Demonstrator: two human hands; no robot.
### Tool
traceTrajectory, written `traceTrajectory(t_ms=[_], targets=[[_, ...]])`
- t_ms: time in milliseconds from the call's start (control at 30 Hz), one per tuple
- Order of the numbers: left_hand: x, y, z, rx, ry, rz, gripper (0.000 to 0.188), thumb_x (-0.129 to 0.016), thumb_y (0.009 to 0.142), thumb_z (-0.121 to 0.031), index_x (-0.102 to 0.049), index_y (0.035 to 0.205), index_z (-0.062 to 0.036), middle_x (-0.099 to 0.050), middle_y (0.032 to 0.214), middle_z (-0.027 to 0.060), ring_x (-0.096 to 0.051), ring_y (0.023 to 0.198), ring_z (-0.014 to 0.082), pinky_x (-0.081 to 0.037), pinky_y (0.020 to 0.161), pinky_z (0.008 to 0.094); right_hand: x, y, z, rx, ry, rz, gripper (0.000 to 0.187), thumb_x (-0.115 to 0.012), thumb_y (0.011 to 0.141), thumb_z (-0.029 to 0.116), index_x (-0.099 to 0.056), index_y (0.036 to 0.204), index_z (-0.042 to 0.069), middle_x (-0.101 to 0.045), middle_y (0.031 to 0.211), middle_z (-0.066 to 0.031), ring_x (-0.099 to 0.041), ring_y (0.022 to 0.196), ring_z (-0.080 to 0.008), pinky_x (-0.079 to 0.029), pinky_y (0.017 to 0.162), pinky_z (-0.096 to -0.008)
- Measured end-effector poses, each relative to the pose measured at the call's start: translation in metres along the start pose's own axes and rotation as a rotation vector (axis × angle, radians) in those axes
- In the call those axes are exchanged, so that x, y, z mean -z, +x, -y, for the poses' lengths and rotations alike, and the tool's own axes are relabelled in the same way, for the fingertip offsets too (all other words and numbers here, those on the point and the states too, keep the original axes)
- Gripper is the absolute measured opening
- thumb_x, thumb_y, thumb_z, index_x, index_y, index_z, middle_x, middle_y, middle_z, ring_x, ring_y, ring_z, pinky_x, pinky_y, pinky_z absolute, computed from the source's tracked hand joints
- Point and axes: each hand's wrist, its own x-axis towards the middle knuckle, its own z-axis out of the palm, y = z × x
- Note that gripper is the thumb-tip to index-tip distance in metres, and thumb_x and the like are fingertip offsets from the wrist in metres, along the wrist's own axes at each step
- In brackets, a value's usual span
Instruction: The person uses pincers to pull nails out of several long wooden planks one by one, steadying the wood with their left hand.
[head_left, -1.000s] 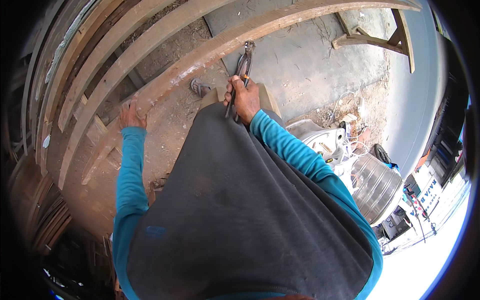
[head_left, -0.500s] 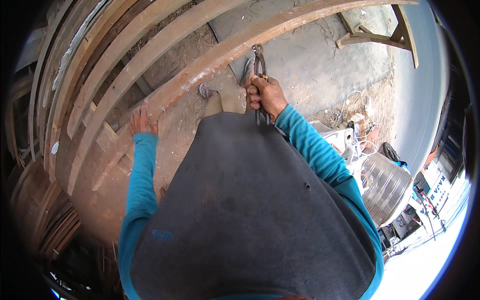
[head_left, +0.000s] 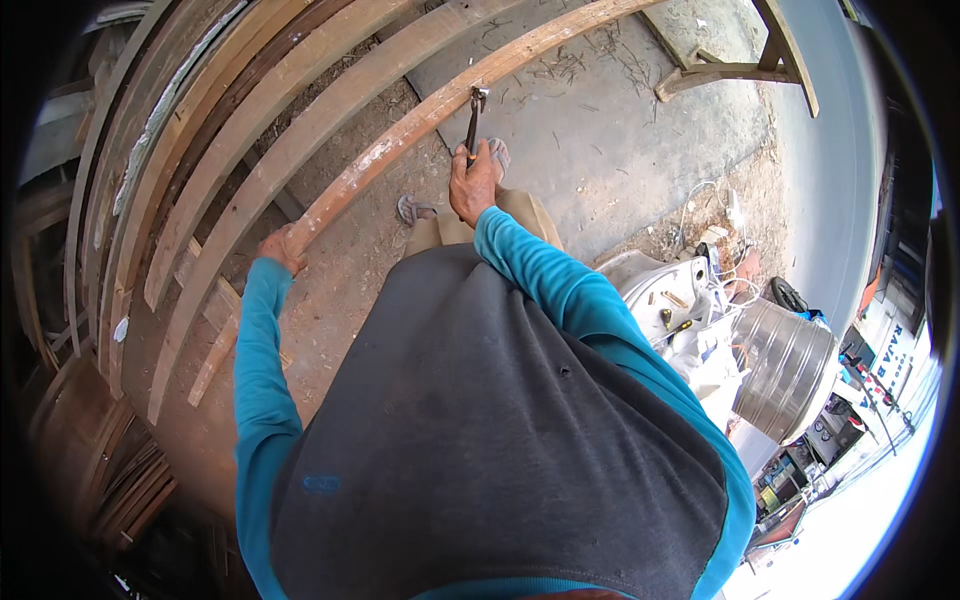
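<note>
A long wooden beam (head_left: 375,158), pale and scuffed on its upper face, crosses in front of me from lower left to upper right. My left hand (head_left: 282,250) is closed around it near its left end. Closed on the handles of dark end-cutting pincers (head_left: 473,128) is my right hand (head_left: 474,187). The metal jaws of the pincers are at the beam's near edge; whether they grip anything there is too small to tell. My right palm hides the lower part of the handles.
More long timbers (head_left: 262,178) lie side by side to the left. A wooden frame (head_left: 740,72) stands at the upper right. On my right are a white tub (head_left: 655,285) with small tools on it and a ribbed metal drum (head_left: 785,370). My sandalled feet (head_left: 412,210) are below the beam.
My right hand has moved left with the pincers, bringing their jaws to the beam's edge. The beam shows a narrower face, and my left hand has gone from lying on it to wrapping around it.
</note>
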Motion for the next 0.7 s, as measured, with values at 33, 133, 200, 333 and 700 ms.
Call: traceTrajectory(t_ms=[33, 133, 200, 333, 700], targets=[[0.003, 0.0, -0.006, 0.005, 0.03, 0.04, 0.065, -0.082, 0.064, -0.015, -0.063, 0.126, -0.0111, -0.069, 0.106, 0.015, -0.067, 0.096, 0.0298, -0.053, 0.087, 0.0398, 0.008, 0.003, -0.004, -0.004, 0.003, -0.01, 0.037, -0.052, 0.099, 0.028, -0.047, 0.116, -0.006, -0.061, 0.08, -0.0242, -0.059, 0.076, -0.0429, -0.046, 0.075, -0.0496], [0.009, -0.005, -0.019, 0.016, 0.104, 0.052, 0.066, -0.081, 0.063, -0.017, -0.063, 0.126, -0.0117, -0.069, 0.107, 0.0151, -0.068, 0.095, 0.0299, -0.053, 0.086, 0.0387, 0.062, 0.014, 0.002, -0.23, 0.291, 0.279, 0.034, -0.05, 0.098, 0.019, -0.048, 0.121, -0.005, -0.063, 0.087, -0.0209, -0.063, 0.077, -0.0336, -0.051, 0.067, -0.046], [0.007, -0.012, -0.025, 0.009, 0.154, 0.035, 0.066, -0.08, 0.064, -0.017, -0.063, 0.127, -0.0125, -0.069, 0.108, 0.0154, -0.068, 0.096, 0.0304, -0.053, 0.087, 0.0376, 0.116, 0.035, 0.028, -0.37, 0.578, 0.31, 0.037, -0.047, 0.095, 0.01, -0.046, 0.13, -0.003, -0.062, 0.096, -0.0165, -0.065, 0.079, -0.0275, -0.058, 0.069, -0.0416], [0.011, -0.017, -0.04, 0.036, 0.201, -0.167, 0.069, -0.081, 0.068, -0.018, -0.059, 0.133, -0.0199, -0.065, 0.118, 0.0154, -0.061, 0.112, 0.036, -0.048, 0.099, 0.0488, 0.178, 0.078, 0.029, -0.532, 0.852, 0.4, 0.052, -0.041, 0.094, 0.005, -0.033, 0.145, -0.001, -0.06, 0.116, -0.0224, -0.068, 0.103, -0.0359, -0.062, 0.085, -0.0478], [0.007, 0.004, -0.095, 0.152, 0.35, -0.321, 0.084, -0.082, 0.073, -0.013, -0.045, 0.145, -0.0348, -0.049, 0.137, 0.0136, -0.046, 0.131, 0.0405, -0.035, 0.111, 0.0589, 0.167, 0.078, 0.066, -0.563, 0.488, 0.771, 0.065, -0.032, 0.087, 0.002, -0.028, 0.152, 0.001, -0.063, 0.12, -0.0268, -0.068, 0.105, -0.0387, -0.058, 0.092, -0.0472]])
